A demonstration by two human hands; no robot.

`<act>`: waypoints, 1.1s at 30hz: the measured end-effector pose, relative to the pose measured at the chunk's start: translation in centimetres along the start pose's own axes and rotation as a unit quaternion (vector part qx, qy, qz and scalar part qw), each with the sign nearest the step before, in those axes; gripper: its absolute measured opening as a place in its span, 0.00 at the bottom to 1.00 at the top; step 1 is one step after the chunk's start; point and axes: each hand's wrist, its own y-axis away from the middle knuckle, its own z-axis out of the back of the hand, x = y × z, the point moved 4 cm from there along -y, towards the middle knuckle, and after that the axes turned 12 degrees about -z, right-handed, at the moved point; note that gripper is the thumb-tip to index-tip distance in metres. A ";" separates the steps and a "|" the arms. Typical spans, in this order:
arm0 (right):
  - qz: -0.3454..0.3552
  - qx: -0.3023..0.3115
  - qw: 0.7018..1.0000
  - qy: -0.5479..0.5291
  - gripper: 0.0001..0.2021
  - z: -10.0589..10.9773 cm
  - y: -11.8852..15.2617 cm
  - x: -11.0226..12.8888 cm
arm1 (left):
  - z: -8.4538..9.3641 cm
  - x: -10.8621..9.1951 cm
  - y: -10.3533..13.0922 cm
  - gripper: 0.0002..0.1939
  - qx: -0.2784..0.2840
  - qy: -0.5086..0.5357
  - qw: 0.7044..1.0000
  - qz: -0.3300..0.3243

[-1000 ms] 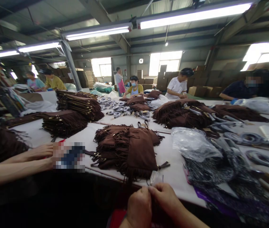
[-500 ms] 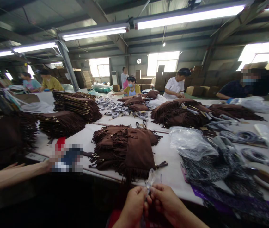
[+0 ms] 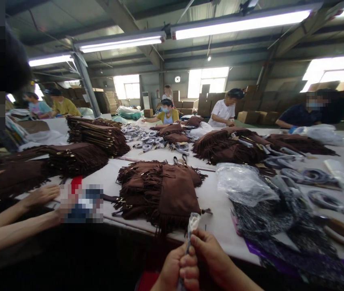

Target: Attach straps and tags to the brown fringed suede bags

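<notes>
My left hand [image 3: 179, 264] is wrapped round a narrow strip in clear plastic [image 3: 193, 222], close to the table's front edge. Thumb and fingers of my right hand [image 3: 208, 248] pinch the same strip just above the left fist. The strip's upper end sticks up past both hands; its lower part is mostly hidden by my fingers. Just beyond my hands lies a pile of brown fringed bags [image 3: 178, 192] with dark straps and metal clips.
Stacked fringed bags [image 3: 96, 135] stand at the left, near another person's arms [image 3: 23, 220]. Crumpled clear plastic [image 3: 244, 184], black patterned cloth [image 3: 269, 216] and a tape roll [image 3: 341, 228] lie at the right. Several people work across the table [image 3: 205, 163].
My left hand has closed in a fist round the wrapped strip, and more of the strip stands upright. At the left, a person's dark head and a second forearm have come into view.
</notes>
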 end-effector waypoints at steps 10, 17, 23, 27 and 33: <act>-0.024 0.071 0.991 -0.108 0.19 -1.3 -0.3 0.1 | -0.3 -0.2 -0.1 0.17 0.057 -0.043 0.997 -0.033; -0.049 0.023 0.998 -0.032 0.23 -0.2 0.8 -1.5 | 1.7 0.5 -0.9 0.25 -0.043 -0.203 0.971 -0.120; -0.005 -0.049 0.996 0.074 0.22 0.0 0.8 -1.4 | 1.9 0.8 -1.1 0.31 -0.092 -0.416 0.882 -0.201; 0.028 -0.140 0.952 0.272 0.25 2.1 0.9 1.3 | 1.7 -1.3 0.7 0.24 -0.081 -0.492 0.846 -0.190; 0.240 -0.279 0.747 0.554 0.20 5.5 -0.1 8.0 | 1.5 -5.6 3.5 0.07 -0.135 -0.787 0.560 -0.221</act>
